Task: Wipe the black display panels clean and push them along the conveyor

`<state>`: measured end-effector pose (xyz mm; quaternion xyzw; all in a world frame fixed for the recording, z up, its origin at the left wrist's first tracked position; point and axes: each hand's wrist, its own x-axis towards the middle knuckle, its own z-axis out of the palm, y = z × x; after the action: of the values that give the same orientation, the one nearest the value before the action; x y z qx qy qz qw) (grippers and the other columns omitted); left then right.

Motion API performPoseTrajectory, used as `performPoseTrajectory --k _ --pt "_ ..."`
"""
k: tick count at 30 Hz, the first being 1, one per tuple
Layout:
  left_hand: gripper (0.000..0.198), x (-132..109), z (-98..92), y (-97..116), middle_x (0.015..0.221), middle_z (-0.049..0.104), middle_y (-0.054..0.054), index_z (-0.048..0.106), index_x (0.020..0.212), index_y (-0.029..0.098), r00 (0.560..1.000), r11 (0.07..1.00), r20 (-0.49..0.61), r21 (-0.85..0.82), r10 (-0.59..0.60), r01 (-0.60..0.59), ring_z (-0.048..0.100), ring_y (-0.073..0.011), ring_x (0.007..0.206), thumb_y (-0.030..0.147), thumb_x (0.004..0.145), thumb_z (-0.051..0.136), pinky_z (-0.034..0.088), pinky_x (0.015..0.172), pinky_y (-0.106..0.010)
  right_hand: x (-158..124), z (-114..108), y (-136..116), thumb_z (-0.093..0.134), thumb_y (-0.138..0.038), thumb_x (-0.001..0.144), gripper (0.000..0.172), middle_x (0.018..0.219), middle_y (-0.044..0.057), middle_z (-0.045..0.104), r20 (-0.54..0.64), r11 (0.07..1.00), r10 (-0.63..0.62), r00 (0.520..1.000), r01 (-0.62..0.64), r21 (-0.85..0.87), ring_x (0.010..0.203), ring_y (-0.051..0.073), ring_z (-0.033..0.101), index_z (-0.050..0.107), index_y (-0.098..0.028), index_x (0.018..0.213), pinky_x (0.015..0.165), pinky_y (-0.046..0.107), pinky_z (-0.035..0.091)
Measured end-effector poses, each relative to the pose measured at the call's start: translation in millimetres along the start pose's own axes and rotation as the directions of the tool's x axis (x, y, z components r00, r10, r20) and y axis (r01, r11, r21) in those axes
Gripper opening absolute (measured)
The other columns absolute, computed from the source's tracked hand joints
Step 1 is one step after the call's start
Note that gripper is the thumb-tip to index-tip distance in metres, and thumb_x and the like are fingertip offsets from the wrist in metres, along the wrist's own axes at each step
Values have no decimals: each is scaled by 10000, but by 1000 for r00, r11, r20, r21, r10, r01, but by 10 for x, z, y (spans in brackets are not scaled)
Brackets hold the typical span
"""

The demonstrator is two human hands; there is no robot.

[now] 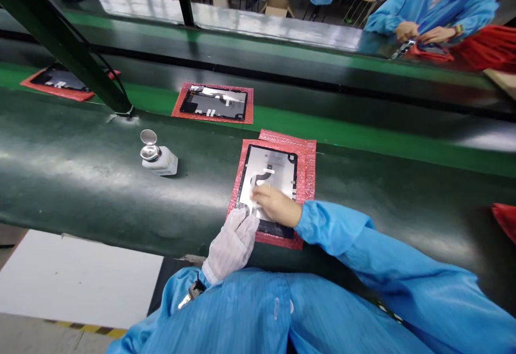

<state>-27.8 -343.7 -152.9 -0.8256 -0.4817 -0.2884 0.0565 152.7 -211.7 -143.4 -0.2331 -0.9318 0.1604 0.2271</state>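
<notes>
A flat tablet-like panel [271,174] with a silvery back lies on a red bubble-wrap sheet [306,166] on the dark green bench. My left hand [233,244], in a white glove, rests flat on the panel's near left corner with its fingers stretched out. My bare right hand [276,204] lies on the panel's lower middle, fingers curled and pressing on the surface near a white flex strip. I cannot make out anything held in it.
A small white dispenser bottle [158,156] with a metal top stands to the left. Two more panels on red sheets [213,102] [60,81] lie on the green conveyor. A black post [68,42] slants at left. A person in blue [435,18] works across the belt.
</notes>
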Motion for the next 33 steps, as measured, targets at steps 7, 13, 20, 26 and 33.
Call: performPoseTrajectory --k 7,13,20,26,33 --pt "416 19 -38 12 1297 600 -115 548 1297 152 996 1000 90 -7 -22 23 442 -278 1317 149 884 501 489 1047 -395 -171 -255 331 417 -91 831 292 943 132 641 -112 958 271 956 -279 -63 917 249 606 696 -157 886 856 447 525" --pt "387 34 -21 -9 1269 615 -120 552 1271 116 995 1000 100 -23 15 -13 424 -283 1331 146 890 492 427 1080 -447 -216 -166 71 400 -47 836 323 969 95 657 98 995 -101 990 99 32 914 170 603 685 -171 922 807 297 529" --pt "334 83 -82 1 1233 627 -113 572 1225 108 999 1000 34 16 11 -12 482 -254 1273 153 902 503 419 1061 -394 -162 -404 563 463 -36 778 243 838 105 637 -111 958 226 968 -241 -153 786 184 590 677 -143 736 769 326 517" --pt "334 414 -129 177 1086 661 -133 587 1143 106 988 997 145 44 54 -61 583 -270 1076 331 906 519 403 1035 -469 -220 -322 327 464 -25 773 268 859 83 650 86 999 19 996 -15 -46 818 169 601 689 -170 752 785 300 511" --pt "541 851 171 295 979 604 -164 583 1102 53 897 992 441 107 7 -61 565 -308 937 495 791 609 446 843 -456 -251 -398 351 511 -26 721 231 755 79 649 -23 965 241 970 -237 116 723 163 595 692 -151 649 737 310 503"
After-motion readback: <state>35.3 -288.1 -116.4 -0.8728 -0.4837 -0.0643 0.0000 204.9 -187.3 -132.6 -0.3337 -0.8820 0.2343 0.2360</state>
